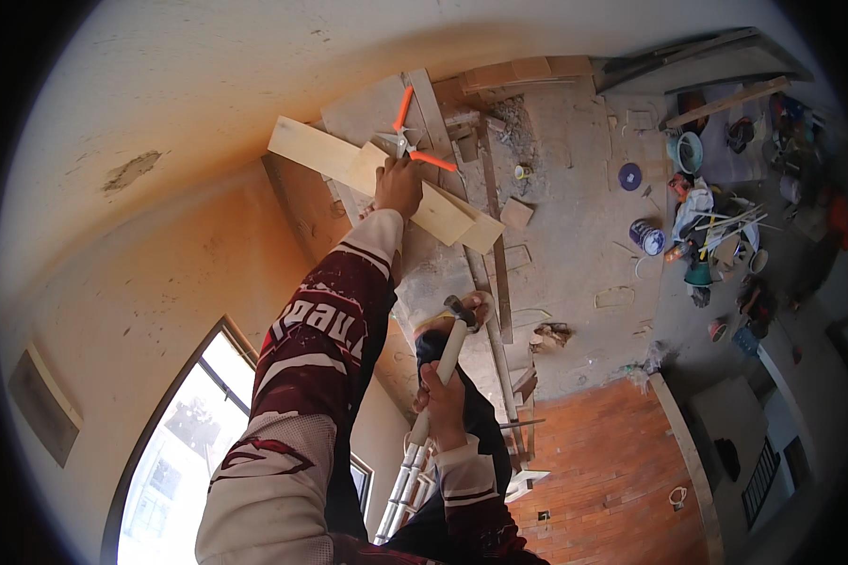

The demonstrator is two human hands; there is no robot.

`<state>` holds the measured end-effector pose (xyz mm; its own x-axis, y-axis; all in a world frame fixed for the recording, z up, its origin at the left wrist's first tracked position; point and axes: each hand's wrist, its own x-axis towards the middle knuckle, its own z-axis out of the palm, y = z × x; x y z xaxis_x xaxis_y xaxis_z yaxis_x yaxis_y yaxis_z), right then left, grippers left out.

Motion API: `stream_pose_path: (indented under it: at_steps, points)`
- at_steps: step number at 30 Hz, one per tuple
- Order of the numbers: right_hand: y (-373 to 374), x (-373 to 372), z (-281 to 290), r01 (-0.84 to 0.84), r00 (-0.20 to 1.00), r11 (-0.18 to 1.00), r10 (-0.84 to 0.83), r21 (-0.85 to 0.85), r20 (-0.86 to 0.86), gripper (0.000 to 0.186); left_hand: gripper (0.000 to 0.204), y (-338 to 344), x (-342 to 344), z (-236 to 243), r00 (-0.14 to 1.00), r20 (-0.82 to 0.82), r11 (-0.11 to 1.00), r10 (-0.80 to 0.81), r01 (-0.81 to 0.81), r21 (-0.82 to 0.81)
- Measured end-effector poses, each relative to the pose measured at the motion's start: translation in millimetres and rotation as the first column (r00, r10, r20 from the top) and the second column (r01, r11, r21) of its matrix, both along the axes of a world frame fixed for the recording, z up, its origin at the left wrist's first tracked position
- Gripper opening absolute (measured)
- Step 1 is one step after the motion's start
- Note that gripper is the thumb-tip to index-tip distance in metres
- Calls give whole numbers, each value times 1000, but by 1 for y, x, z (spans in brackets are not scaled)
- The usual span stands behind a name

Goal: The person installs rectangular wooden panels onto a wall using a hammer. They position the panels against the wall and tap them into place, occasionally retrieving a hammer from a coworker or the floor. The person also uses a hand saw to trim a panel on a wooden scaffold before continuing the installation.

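Observation:
My left hand is bent over a pale wooden board, its fingers curled and pressed against the wood. A second pale board overlaps it, and a short wood piece shows beside my fingers. Whether a small thing sits under the fingertips is hidden. Just beyond that hand lies a pair of pliers with orange handles, spread apart. Lower down, my right hand is wrapped around the pale handle of a hammer. Its dark head points away from me, close to my foot.
Long planks run along the work surface's right side. An offcut and rubble lie on the dusty floor. Buckets and piled tools stand at right. Orange flooring is at lower right; a wall rises on the left.

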<state>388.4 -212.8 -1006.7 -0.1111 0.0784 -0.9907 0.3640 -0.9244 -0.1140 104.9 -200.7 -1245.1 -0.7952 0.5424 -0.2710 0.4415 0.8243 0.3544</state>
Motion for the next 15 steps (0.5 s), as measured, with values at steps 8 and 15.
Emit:
stream_pose_path:
  at_steps: [8, 15]
  points:
    - [10, -15, 12, -9, 997, 996, 15, -91, 73, 34, 16, 3, 9, -49, 996, -62, 929, -62, 35, -368]
    - [15, -11, 6, -16, 998, 997, 20, -80, 53, 36, 14, 0, 7, -54, 987, -108, 934, -118, 73, -351]
